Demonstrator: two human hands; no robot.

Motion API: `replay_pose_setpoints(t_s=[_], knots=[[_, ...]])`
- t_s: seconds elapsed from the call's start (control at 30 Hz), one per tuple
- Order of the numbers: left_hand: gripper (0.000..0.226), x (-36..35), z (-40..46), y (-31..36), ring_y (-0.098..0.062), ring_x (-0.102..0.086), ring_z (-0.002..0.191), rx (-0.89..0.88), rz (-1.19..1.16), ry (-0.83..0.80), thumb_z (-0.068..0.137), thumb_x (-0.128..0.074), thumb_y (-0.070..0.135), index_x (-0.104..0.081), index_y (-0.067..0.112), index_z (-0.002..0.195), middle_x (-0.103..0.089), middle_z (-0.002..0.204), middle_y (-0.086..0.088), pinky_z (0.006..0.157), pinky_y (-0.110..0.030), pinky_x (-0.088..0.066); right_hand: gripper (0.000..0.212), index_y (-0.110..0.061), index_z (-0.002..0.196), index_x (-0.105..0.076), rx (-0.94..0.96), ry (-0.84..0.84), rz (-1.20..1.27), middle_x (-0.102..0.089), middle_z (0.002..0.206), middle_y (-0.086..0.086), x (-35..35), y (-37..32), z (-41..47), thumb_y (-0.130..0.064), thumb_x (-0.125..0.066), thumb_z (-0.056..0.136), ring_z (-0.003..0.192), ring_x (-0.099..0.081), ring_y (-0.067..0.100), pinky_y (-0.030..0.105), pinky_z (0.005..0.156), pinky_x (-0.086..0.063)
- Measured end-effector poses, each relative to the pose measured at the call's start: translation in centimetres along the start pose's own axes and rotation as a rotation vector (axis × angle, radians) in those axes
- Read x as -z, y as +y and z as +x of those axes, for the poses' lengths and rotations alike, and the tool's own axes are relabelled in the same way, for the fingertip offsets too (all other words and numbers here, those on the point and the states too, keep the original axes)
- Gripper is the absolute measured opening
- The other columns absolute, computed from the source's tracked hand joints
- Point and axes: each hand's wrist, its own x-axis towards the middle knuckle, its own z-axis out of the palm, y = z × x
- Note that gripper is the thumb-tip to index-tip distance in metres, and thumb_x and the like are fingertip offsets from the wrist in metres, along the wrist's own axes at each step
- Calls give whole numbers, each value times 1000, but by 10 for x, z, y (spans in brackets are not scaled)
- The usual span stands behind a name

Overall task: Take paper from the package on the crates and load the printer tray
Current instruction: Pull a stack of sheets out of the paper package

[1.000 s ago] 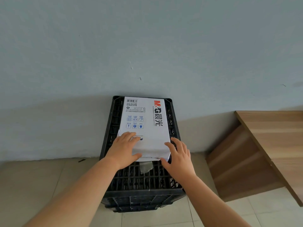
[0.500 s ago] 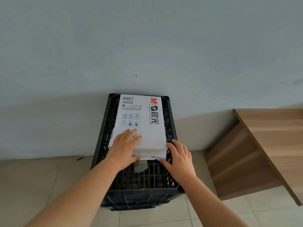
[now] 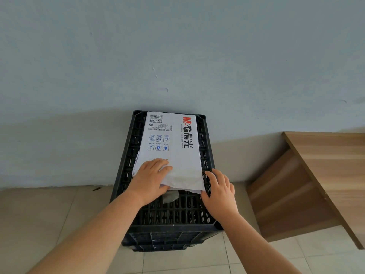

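Note:
A white paper package with a red and black logo lies lengthwise on top of the stacked black crates, against the wall. Its near end is torn open and crumpled. My left hand lies flat on the near left corner of the package, with the thumb under the wrapper's open edge. My right hand rests with spread fingers on the crate top beside the package's near right corner, fingertips touching its edge. The printer is not in view.
A wooden desk stands to the right of the crates, its side panel facing them. A pale blue wall rises directly behind. The floor is beige tile.
My left hand has slid slightly further onto the package's near corner, and the wrapper end looks more lifted. My right hand stays at the right edge.

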Motion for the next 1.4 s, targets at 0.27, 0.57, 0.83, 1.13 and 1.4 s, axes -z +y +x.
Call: replay_pose_setpoints(t_s=[0.27, 0.57, 0.83, 1.13, 1.4], knots=[[31, 35, 25, 0, -16, -61, 106, -81, -36, 36, 92, -56, 38, -70, 20, 114, -71, 113, 4, 98, -36, -40, 60, -28, 141, -39, 86, 44, 81, -33, 152, -2, 10, -27, 7, -51, -55, 88, 140, -27, 21, 44, 113, -23], [36, 40, 24, 1, -20, -57, 114, 8, -50, 74, 86, -65, 36, -66, 19, 118, -67, 117, 1, 100, -37, -38, 32, -25, 119, -64, 223, 59, 127, -48, 143, -3, 21, -73, 39, -43, -55, 94, 135, -37, 19, 40, 111, -20], [20, 25, -38, 7, -19, -56, 92, 95, -91, 311, 80, -69, 25, -67, 12, 95, -60, 95, -2, 81, -32, -53, 26, -21, 113, -64, 164, 22, 237, -58, 128, -7, 21, -74, 46, -36, -55, 94, 123, -49, 15, 37, 105, -28], [37, 12, -6, 5, -22, -48, 121, 201, -74, -12, 93, -55, 28, -59, 13, 127, -56, 129, -5, 103, -33, -41, 23, -21, 108, -66, 172, 21, 265, -61, 122, -7, 21, -72, 45, -37, -57, 93, 117, -52, 15, 37, 103, -30], [33, 9, 17, -4, -22, -49, 117, 232, 16, -152, 96, -48, 25, -62, 14, 124, -56, 125, -3, 87, -34, -48, 23, -23, 108, -65, 184, 4, 253, -61, 120, -9, 24, -70, 46, -38, -57, 92, 116, -51, 12, 32, 99, -29]])
